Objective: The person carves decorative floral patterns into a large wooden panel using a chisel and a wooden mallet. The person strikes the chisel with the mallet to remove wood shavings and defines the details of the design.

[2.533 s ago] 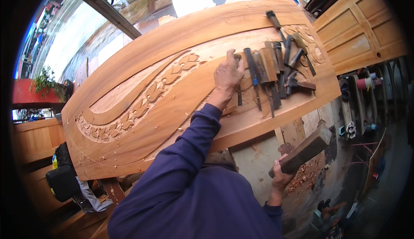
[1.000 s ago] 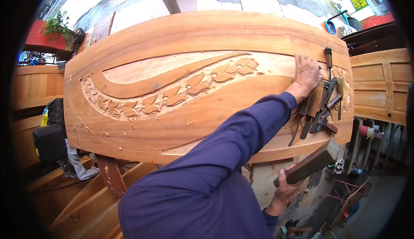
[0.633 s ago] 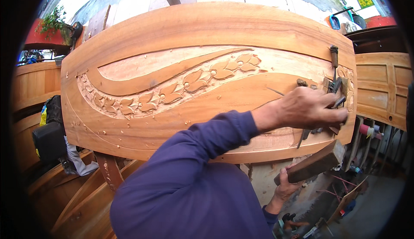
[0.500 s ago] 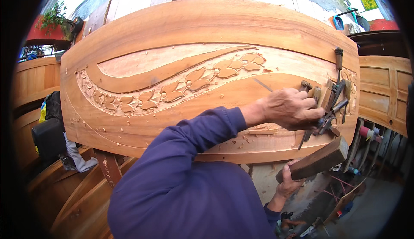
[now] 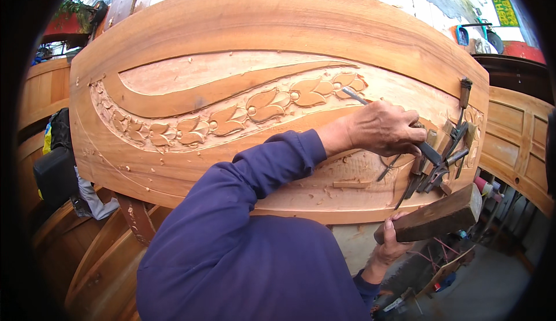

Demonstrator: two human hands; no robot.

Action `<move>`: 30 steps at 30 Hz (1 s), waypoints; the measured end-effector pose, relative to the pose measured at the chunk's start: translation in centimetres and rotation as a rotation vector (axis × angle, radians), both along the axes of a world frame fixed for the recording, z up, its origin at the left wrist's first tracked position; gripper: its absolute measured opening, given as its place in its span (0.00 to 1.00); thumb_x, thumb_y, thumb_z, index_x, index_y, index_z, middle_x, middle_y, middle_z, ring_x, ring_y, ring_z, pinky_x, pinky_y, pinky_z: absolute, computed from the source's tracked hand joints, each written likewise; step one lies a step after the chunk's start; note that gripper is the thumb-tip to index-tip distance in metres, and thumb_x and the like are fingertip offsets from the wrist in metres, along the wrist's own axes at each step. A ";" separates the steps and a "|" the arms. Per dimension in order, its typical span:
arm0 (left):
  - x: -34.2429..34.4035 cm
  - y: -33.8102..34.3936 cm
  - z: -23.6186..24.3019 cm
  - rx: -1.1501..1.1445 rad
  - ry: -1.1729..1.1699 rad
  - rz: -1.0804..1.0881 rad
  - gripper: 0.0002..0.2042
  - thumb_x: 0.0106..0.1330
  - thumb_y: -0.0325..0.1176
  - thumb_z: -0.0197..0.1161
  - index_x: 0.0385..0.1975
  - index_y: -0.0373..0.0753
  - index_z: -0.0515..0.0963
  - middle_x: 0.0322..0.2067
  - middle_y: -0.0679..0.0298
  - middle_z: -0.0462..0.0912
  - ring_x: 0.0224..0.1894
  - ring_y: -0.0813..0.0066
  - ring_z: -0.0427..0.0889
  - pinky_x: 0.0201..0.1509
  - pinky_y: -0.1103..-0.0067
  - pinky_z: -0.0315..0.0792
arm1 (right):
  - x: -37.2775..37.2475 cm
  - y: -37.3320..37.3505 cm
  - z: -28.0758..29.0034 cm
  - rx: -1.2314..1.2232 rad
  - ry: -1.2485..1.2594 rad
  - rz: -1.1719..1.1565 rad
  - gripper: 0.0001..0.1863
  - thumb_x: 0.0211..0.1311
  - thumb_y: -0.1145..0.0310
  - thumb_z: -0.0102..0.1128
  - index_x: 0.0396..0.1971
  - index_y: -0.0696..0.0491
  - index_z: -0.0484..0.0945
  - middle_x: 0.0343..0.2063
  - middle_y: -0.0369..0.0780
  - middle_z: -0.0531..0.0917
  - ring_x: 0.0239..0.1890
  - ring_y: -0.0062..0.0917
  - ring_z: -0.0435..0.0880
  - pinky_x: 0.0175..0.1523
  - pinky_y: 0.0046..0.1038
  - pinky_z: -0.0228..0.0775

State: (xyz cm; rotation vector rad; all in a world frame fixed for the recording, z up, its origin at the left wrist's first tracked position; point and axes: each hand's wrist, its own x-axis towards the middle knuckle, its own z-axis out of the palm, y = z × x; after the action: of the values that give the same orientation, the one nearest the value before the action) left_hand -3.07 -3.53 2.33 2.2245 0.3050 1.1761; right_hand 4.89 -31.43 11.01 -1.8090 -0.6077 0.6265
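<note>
My left hand [image 5: 382, 127] is closed round a chisel [image 5: 430, 153]. Its grey blade points up and left, with the tip over the last carved flower; whether it touches the wood I cannot tell. The dark handle sticks out past my fist toward the pile of carving tools [image 5: 443, 161]. Below, at the panel's near edge, my right hand [image 5: 389, 244] grips one end of a thick, dark wooden mallet [image 5: 434, 215], its far end tilted up to the right. Under the left arm lies the wooden panel [image 5: 243, 17], with a curved band of raised flowers [image 5: 263, 106].
A gouge [image 5: 465, 94] lies apart at the panel's right end. Shavings and a thin wood strip [image 5: 351, 185] rest near the front edge. A black case [image 5: 53, 176] stands at left, a panelled door [image 5: 518, 138] at right. Red-topped stand [image 5: 132, 219] supports the panel's near left.
My left hand has drawn the chisel away from the tool pile, and its blade has moved up onto the carved flowers. My right hand still holds the mallet. The whole view has shifted slightly.
</note>
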 end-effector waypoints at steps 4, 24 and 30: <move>-0.1 0.8 -0.9 -0.004 0.051 0.027 0.17 0.69 0.57 0.65 0.37 0.50 0.77 0.20 0.65 0.70 0.19 0.64 0.78 0.22 0.68 0.69 | 0.2 0.8 0.0 -0.035 -0.036 0.042 0.45 0.55 0.74 0.68 0.73 0.64 0.58 0.37 0.40 0.77 0.39 0.24 0.77 0.52 0.27 0.71; 0.1 1.8 -0.4 -0.249 -0.184 0.207 0.19 0.65 0.55 0.71 0.33 0.43 0.82 0.26 0.63 0.83 0.29 0.61 0.85 0.29 0.70 0.76 | 6.5 7.7 -1.2 0.043 -0.308 0.048 0.32 0.58 0.81 0.64 0.65 0.61 0.69 0.49 0.44 0.78 0.45 0.27 0.81 0.53 0.32 0.77; 0.1 2.0 -0.1 -0.304 -0.231 0.237 0.19 0.64 0.53 0.72 0.32 0.42 0.83 0.28 0.62 0.85 0.29 0.62 0.86 0.30 0.71 0.77 | 7.9 9.8 -0.5 -0.069 -0.589 0.039 0.37 0.57 0.77 0.70 0.68 0.60 0.66 0.49 0.42 0.81 0.45 0.25 0.82 0.58 0.29 0.75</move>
State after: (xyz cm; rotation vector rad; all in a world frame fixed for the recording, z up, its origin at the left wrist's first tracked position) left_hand -2.95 -1.50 2.21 1.8072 0.6204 1.3936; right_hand 12.78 -21.63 10.50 -2.0570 -1.0225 0.1264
